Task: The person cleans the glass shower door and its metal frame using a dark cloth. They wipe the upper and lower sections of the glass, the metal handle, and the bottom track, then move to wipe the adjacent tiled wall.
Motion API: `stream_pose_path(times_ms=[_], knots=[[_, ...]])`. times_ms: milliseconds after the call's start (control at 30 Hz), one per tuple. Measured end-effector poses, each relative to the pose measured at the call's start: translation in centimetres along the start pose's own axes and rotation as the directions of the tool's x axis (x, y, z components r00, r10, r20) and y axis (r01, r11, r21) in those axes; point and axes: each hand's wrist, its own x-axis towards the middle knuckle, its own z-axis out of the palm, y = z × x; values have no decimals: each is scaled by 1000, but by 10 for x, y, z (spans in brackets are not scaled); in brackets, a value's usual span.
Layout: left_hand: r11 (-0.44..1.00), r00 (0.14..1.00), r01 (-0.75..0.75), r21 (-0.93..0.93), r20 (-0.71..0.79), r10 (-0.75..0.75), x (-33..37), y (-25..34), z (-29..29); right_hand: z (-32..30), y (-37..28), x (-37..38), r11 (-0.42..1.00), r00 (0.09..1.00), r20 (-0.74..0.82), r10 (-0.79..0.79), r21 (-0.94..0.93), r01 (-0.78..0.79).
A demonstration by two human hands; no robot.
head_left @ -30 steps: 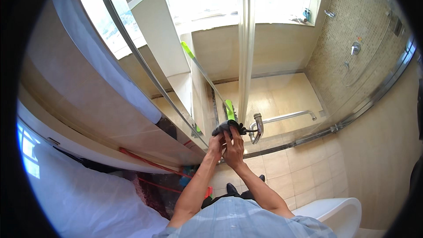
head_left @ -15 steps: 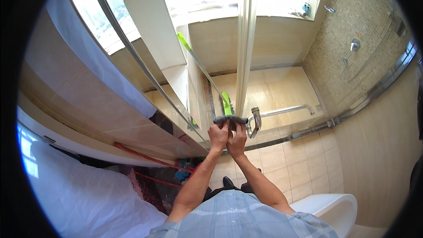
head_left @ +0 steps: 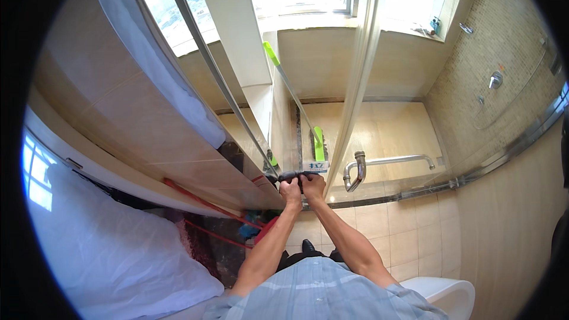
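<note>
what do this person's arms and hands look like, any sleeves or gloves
Short sleeves of a pale blue checked shirt leave the forearms bare. The left hand and right hand wear no gloves; no watch shows.

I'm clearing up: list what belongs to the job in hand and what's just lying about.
In use:
- dark item, gripped by the left hand and right hand

Apparently just lying about:
- green-ended pole tool
- red pole
- white sheet
- small bottles
</note>
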Motion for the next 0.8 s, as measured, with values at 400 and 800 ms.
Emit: stream_pose_path(times_ms=[400, 800], knots=[[757, 824, -518, -397, 3, 566, -68, 231, -57, -76, -187, -36, 750, 923, -155, -353, 542, 378], [973, 968, -167, 160, 216, 130, 2, 34, -32, 56, 28, -23, 596, 934, 201, 294, 726, -344]])
